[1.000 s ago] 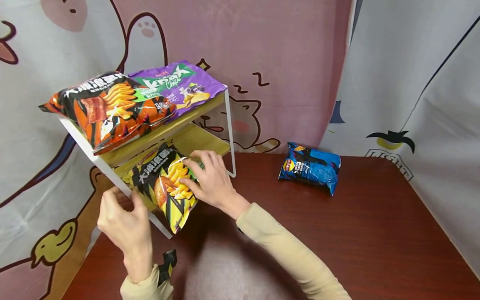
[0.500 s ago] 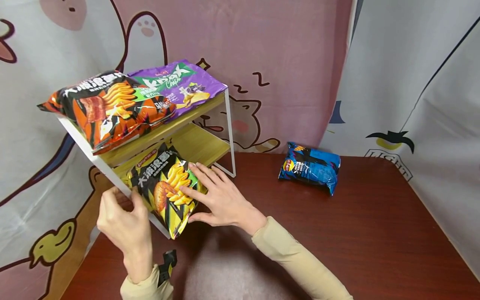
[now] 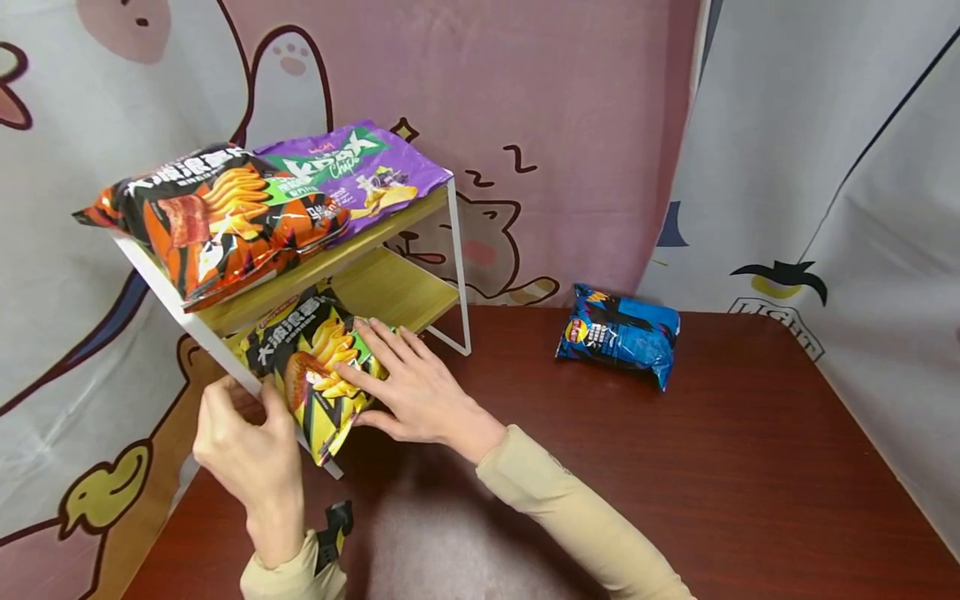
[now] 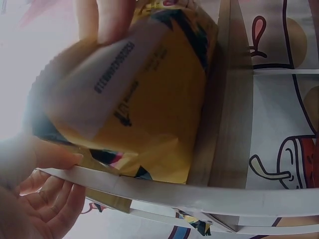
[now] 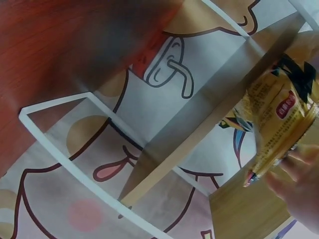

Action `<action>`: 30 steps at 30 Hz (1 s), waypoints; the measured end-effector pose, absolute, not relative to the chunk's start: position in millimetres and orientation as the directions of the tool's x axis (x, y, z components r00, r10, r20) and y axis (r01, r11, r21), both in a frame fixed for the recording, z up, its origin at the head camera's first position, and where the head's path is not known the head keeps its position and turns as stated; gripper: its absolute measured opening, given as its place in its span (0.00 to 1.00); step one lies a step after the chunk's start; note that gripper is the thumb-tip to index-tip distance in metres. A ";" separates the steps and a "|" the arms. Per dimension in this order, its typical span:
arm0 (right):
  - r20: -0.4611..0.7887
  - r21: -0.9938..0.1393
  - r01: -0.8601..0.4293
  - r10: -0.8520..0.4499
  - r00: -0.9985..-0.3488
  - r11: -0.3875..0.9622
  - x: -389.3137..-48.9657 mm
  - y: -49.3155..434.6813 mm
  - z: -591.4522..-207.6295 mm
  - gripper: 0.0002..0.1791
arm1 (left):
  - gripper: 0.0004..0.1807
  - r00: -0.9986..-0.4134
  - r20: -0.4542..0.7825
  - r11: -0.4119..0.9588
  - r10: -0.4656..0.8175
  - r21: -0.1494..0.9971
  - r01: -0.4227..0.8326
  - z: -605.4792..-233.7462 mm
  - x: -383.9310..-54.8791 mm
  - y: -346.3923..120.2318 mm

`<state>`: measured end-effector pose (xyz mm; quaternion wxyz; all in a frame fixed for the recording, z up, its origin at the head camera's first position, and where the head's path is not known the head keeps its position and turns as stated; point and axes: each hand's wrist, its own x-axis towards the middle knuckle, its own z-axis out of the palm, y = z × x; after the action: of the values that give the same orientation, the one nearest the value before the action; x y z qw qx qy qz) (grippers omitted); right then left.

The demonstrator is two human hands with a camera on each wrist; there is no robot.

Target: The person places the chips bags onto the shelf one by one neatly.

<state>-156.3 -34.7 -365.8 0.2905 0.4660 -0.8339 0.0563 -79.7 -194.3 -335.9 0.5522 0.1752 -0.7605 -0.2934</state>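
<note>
A yellow-and-black chip bag (image 3: 300, 379) leans on the lower board of a small two-tier shelf, its near corner sticking out past the front. My right hand (image 3: 420, 396) lies spread against the bag's right side, fingers extended over the printed face and thumb low by the bottom edge. In the right wrist view, the fingers of that right hand (image 5: 299, 189) touch the edge of the bag (image 5: 279, 114). With thumb and fingers, my left hand (image 3: 247, 446) grips the white front post (image 3: 217, 346). The bag's back, with printed code, fills much of the left wrist view.
An orange-and-black chip bag (image 3: 225, 225) and a purple chip bag (image 3: 390, 162) lie on the top board. Farther right, a blue chip bag (image 3: 622, 333) rests on the red-brown table (image 3: 675, 467). Printed cloth hangs behind the shelf.
My right hand shifted its hold from the bag's top right to its side, with fingers straightened. The yellow bag first slid slightly outward, then moved left and deeper. My left hand stayed put.
</note>
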 end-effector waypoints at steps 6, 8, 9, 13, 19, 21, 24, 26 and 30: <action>0.698 0.323 -0.790 -0.695 -0.174 0.522 -156.2 -30.0 -373.8 0.28 | 0.10 -0.328 0.741 0.769 -0.586 0.636 0.061 -336.6 -80.1 -194.3; 0.745 0.350 -0.785 -0.660 -0.097 0.511 -154.4 -28.7 -378.0 0.24 | 0.10 -0.325 0.741 0.769 -0.587 0.636 0.061 -336.7 -80.0 -194.4; 0.763 0.358 -0.784 -0.642 -0.067 0.507 -153.4 -28.3 -380.3 0.22 | 0.10 -0.325 0.741 0.769 -0.587 0.636 0.062 -336.8 -80.0 -194.5; 0.789 0.360 -0.789 -0.614 -0.027 0.497 -148.4 -28.4 -389.5 0.19 | 0.10 -0.325 0.742 0.770 -0.586 0.635 0.063 -337.3 -80.0 -195.0; 0.757 0.325 -0.803 -0.646 -0.095 0.499 -145.0 -33.1 -396.6 0.19 | 0.09 -0.324 0.744 0.771 -0.585 0.634 0.061 -337.6 -79.7 -194.9; 0.752 0.315 -0.806 -0.650 -0.109 0.501 -145.0 -35.0 -396.3 0.20 | 0.08 -0.323 0.747 0.775 -0.581 0.629 0.061 -337.5 -79.5 -194.7; 0.745 0.306 -0.806 -0.655 -0.129 0.507 -145.8 -38.5 -393.7 0.20 | 0.07 -0.320 0.752 0.780 -0.576 0.623 0.061 -337.3 -79.3 -194.8; 0.737 0.303 -0.804 -0.661 -0.143 0.512 -146.9 -41.4 -392.3 0.20 | 0.07 -0.321 0.753 0.782 -0.574 0.621 0.058 -337.1 -79.2 -194.8; 0.701 0.304 -0.796 -0.689 -0.185 0.523 -149.1 -47.9 -389.6 0.21 | 0.08 -0.327 0.749 0.781 -0.576 0.622 0.050 -336.8 -79.3 -194.4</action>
<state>-149.1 -47.9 -389.6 0.4161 0.4839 -0.7672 0.0642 -79.3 -194.4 -336.8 0.5540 0.1720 -0.7641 -0.2824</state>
